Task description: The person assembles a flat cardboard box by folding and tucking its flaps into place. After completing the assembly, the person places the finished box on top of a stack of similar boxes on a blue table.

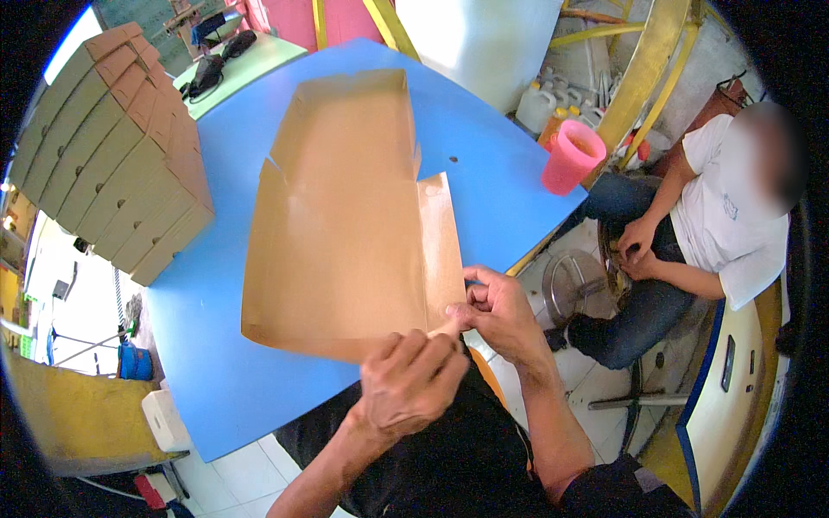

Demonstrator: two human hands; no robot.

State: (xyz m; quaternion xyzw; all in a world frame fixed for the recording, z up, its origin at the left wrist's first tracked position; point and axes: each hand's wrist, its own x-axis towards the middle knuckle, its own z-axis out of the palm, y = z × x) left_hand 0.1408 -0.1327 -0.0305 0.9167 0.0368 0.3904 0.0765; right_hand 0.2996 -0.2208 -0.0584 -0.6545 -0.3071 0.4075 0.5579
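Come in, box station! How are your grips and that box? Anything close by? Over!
Left grip, right grip: both holding box at near right corner. Box open. Cup to right, stack to left, neither touching it.

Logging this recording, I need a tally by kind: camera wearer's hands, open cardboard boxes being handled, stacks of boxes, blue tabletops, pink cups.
Wearer's hands, left hand and right hand: 2
Open cardboard box: 1
Stack of boxes: 1
Blue tabletop: 1
Pink cup: 1
Total: 6
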